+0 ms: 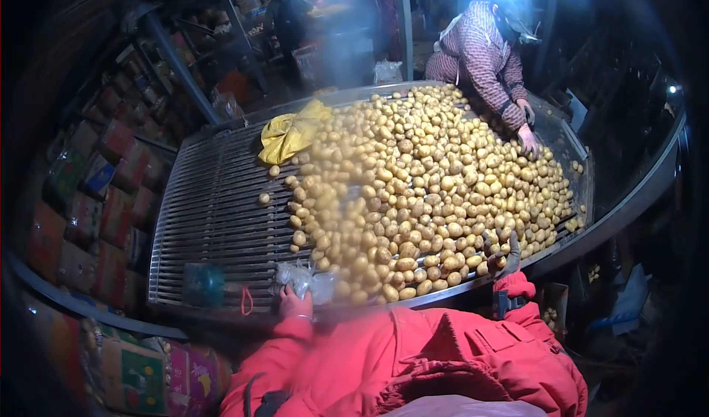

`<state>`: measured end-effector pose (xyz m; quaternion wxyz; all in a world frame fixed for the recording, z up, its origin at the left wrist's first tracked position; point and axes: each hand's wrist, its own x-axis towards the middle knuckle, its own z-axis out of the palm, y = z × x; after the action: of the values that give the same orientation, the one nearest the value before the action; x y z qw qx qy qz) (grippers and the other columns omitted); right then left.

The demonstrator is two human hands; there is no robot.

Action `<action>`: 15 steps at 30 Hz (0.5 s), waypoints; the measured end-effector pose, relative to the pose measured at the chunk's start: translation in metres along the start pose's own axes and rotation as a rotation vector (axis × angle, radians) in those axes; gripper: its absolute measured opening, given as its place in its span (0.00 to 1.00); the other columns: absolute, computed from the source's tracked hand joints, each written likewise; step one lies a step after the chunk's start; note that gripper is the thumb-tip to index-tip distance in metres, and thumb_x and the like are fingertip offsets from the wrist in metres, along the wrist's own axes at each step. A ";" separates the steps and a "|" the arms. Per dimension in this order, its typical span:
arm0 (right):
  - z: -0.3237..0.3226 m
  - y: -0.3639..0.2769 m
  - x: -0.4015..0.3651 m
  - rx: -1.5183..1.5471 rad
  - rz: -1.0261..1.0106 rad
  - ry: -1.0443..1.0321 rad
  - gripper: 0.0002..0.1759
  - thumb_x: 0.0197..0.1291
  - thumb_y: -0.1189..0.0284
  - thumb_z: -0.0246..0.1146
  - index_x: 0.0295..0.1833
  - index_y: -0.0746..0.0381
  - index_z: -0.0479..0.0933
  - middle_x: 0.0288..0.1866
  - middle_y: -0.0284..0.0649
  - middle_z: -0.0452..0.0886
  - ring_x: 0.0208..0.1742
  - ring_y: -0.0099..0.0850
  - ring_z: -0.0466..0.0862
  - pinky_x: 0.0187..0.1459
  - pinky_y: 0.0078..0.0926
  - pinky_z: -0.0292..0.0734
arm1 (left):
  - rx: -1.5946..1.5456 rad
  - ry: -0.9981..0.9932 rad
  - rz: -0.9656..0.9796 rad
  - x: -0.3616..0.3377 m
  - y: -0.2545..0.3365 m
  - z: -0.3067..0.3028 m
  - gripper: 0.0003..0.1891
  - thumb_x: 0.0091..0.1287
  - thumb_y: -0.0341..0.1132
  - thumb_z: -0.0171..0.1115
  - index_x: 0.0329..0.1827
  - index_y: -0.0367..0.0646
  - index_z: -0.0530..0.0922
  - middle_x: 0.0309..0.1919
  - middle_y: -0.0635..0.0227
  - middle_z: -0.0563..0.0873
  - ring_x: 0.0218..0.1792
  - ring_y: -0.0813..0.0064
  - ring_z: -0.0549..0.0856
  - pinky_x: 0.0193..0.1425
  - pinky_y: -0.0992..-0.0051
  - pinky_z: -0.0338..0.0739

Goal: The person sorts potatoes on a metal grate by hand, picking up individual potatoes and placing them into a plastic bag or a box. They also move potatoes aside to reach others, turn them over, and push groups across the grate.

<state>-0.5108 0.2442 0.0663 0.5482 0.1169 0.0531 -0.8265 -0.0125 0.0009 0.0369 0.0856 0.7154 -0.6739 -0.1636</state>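
Both arms, in red sleeves, reached forward from the bottom of the frame. The left hand point(295, 304) lay low at centre left, back upward, its fingers curled forward and partly hidden, so its grip could not be read. The right hand point(507, 254) stood higher at centre right, wrist raised, fingers extended upward.

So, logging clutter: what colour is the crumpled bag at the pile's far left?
The bag is yellow; head view.
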 end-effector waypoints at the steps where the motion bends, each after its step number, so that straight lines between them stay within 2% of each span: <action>1: 0.000 0.000 -0.004 -0.008 0.009 0.014 0.26 0.62 0.49 0.61 0.61 0.52 0.72 0.65 0.50 0.69 0.52 0.47 0.80 0.25 0.22 0.82 | 0.009 0.016 0.008 0.001 -0.002 0.004 0.39 0.57 0.52 0.63 0.68 0.36 0.65 0.66 0.48 0.68 0.61 0.50 0.75 0.62 0.60 0.72; 2: 0.001 0.000 -0.007 -0.014 0.017 0.027 0.24 0.62 0.49 0.61 0.54 0.55 0.76 0.60 0.49 0.75 0.52 0.48 0.80 0.25 0.23 0.82 | 0.022 0.008 0.012 0.002 -0.005 0.007 0.39 0.57 0.52 0.63 0.68 0.36 0.65 0.66 0.48 0.68 0.61 0.50 0.75 0.62 0.60 0.72; 4: -0.007 -0.003 -0.008 0.012 0.024 -0.011 0.27 0.61 0.48 0.61 0.56 0.56 0.75 0.61 0.50 0.75 0.54 0.48 0.80 0.25 0.24 0.82 | 0.002 0.062 0.050 0.002 -0.007 0.010 0.40 0.57 0.52 0.64 0.67 0.35 0.66 0.65 0.48 0.69 0.61 0.50 0.75 0.62 0.59 0.72; 6: -0.008 -0.001 -0.012 -0.142 -0.138 0.078 0.27 0.63 0.48 0.60 0.56 0.58 0.75 0.60 0.50 0.75 0.56 0.44 0.80 0.23 0.22 0.81 | 0.033 0.045 0.032 -0.002 0.004 0.003 0.39 0.57 0.51 0.64 0.67 0.34 0.66 0.65 0.47 0.69 0.61 0.49 0.74 0.62 0.59 0.71; 7: 0.005 0.016 -0.018 -0.195 -0.203 0.112 0.27 0.63 0.48 0.60 0.56 0.58 0.75 0.58 0.48 0.77 0.54 0.42 0.82 0.22 0.22 0.81 | 0.053 0.042 0.006 -0.006 0.009 0.001 0.39 0.57 0.50 0.65 0.66 0.33 0.66 0.65 0.47 0.69 0.62 0.49 0.74 0.63 0.59 0.71; 8: -0.003 0.010 -0.018 -0.200 -0.238 0.117 0.27 0.64 0.49 0.59 0.57 0.59 0.74 0.57 0.47 0.77 0.51 0.41 0.82 0.22 0.21 0.81 | 0.100 -0.019 0.058 -0.008 0.011 0.002 0.39 0.57 0.50 0.65 0.66 0.33 0.66 0.65 0.47 0.69 0.62 0.49 0.74 0.63 0.59 0.71; 11: -0.028 -0.011 -0.017 -0.132 -0.291 0.076 0.27 0.66 0.51 0.57 0.61 0.60 0.71 0.54 0.45 0.77 0.43 0.38 0.83 0.22 0.20 0.82 | 0.102 0.058 0.064 -0.003 0.008 0.009 0.38 0.59 0.49 0.64 0.67 0.32 0.66 0.65 0.47 0.70 0.63 0.49 0.72 0.65 0.59 0.69; 12: -0.026 -0.008 -0.021 -0.062 -0.312 0.110 0.31 0.66 0.51 0.58 0.66 0.60 0.67 0.67 0.54 0.69 0.52 0.50 0.81 0.24 0.22 0.83 | 0.103 0.078 0.074 -0.002 0.004 0.012 0.37 0.59 0.48 0.64 0.67 0.33 0.66 0.65 0.46 0.69 0.63 0.49 0.72 0.66 0.59 0.68; 15: -0.031 -0.011 -0.046 -0.205 -0.247 0.051 0.30 0.65 0.49 0.59 0.64 0.56 0.69 0.66 0.55 0.69 0.56 0.54 0.78 0.27 0.25 0.84 | 0.116 0.039 0.079 0.000 0.002 0.013 0.38 0.60 0.48 0.64 0.68 0.33 0.63 0.65 0.47 0.69 0.64 0.49 0.71 0.66 0.58 0.67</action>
<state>-0.5002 0.2961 0.0474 0.4500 0.0739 0.1652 -0.8745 -0.0191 0.0019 0.0250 0.0637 0.6949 -0.7082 -0.1068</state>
